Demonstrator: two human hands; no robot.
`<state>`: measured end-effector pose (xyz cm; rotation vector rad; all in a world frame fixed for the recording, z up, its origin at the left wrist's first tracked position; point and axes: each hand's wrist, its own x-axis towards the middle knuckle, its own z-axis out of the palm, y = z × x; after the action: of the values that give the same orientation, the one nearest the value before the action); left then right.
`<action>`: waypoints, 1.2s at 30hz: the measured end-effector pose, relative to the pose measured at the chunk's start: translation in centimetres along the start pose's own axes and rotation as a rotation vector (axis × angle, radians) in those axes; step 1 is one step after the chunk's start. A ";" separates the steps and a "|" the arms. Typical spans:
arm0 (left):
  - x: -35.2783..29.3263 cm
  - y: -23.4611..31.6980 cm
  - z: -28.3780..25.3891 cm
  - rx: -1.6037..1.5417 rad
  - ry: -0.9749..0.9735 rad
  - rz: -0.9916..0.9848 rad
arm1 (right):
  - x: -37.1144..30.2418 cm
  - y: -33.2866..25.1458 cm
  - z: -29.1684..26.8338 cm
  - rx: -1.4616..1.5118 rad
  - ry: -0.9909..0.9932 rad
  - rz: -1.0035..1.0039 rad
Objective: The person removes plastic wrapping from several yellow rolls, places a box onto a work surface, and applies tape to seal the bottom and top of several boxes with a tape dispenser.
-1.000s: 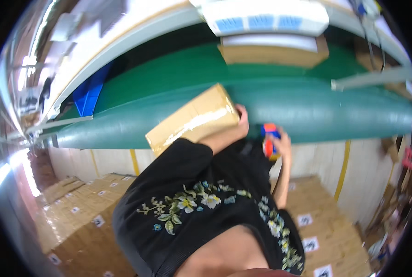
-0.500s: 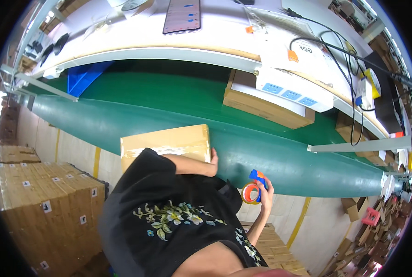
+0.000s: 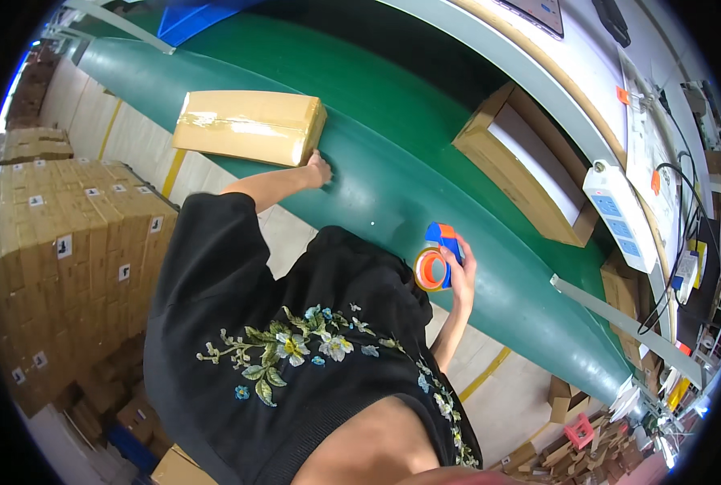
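By the box [image 3: 243, 125], the left hand [image 3: 319, 169] half-curls, grip unclear; rightward, the right hand [image 3: 464, 272] clasps a tape dispenser [image 3: 444, 240]: seemingly box-positioning, next needing steadiness.

The upper edge cut off the dark-framed rectangular phone [image 3: 542, 14] and the blue plastic bin [image 3: 199, 23], the lower edge cropped a tan cardboard carton [image 3: 184, 467], the right fingers [image 3: 468, 260] hid part of the blue-and-orange plastic tape dispenser [image 3: 435, 235], and distant brown cardboard scraps [image 3: 611, 459] were too small to tell apart.
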<state>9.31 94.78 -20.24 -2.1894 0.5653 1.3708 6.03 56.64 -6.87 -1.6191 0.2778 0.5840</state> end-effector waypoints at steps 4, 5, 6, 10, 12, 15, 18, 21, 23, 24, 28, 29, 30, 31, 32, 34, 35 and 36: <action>-0.8 3.1 -10.1 -0.311 1.070 0.152 | 0.3 -0.3 -0.7 -0.017 -0.110 -0.066; -2.2 3.8 -14.9 -0.330 1.283 0.187 | -0.4 -1.0 -0.6 0.052 -0.146 -0.050; -2.9 4.9 -19.8 -0.367 1.331 0.208 | -0.7 -0.5 -1.2 0.011 -0.142 -0.093; -2.1 9.1 -33.8 -0.377 1.567 0.228 | -3.9 -1.3 -3.1 -0.024 -0.062 -0.070; 1.4 9.4 -36.7 -0.471 1.291 0.292 | -5.5 -1.4 -4.1 -0.017 0.046 -0.169; 1.6 11.6 -37.1 -0.358 1.136 0.358 | -8.8 0.4 -7.9 0.084 0.249 -0.236; 0.6 13.8 -32.9 -0.295 1.039 0.344 | -10.3 1.0 -10.9 0.289 0.446 -0.517; -3.6 11.4 -28.4 -0.493 1.219 0.347 | -11.2 0.8 -15.7 0.482 0.472 -0.489; -6.6 11.5 -24.7 -0.519 1.269 0.458 | -10.9 3.2 -20.1 0.698 0.380 -0.443; -7.2 12.2 -22.5 -0.546 1.155 0.465 | -9.7 2.3 -20.0 0.780 0.589 -0.407; -11.4 13.9 -13.0 -0.696 0.992 0.437 | -4.7 3.6 -21.2 0.842 0.471 -0.237; -12.7 13.6 -12.0 -0.637 0.940 0.361 | -2.5 3.6 -20.2 0.815 0.344 -0.145; -14.2 13.3 -11.0 -0.574 0.890 0.285 | -2.1 3.9 -18.8 0.819 0.316 -0.132; -16.0 12.9 -9.9 -0.594 0.951 0.186 | -1.1 3.9 -17.3 0.715 0.122 -0.053; -17.1 12.5 -9.2 -0.670 1.003 0.105 | -0.1 3.8 -15.5 0.600 -0.063 0.015; -18.2 10.6 -8.6 -0.746 1.121 -0.245 | 1.4 3.4 -11.5 0.618 -0.456 0.014; -18.2 10.0 -7.5 -0.771 1.110 -0.383 | 2.3 4.2 -10.4 0.509 -0.502 -0.009; -17.5 9.0 -6.0 -0.795 1.101 -0.516 | 3.5 5.0 -9.3 0.400 -0.541 -0.040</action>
<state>1.10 85.52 -3.79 -3.3140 -0.3106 -0.0365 8.33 47.36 -12.59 -1.0332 -0.0410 0.8500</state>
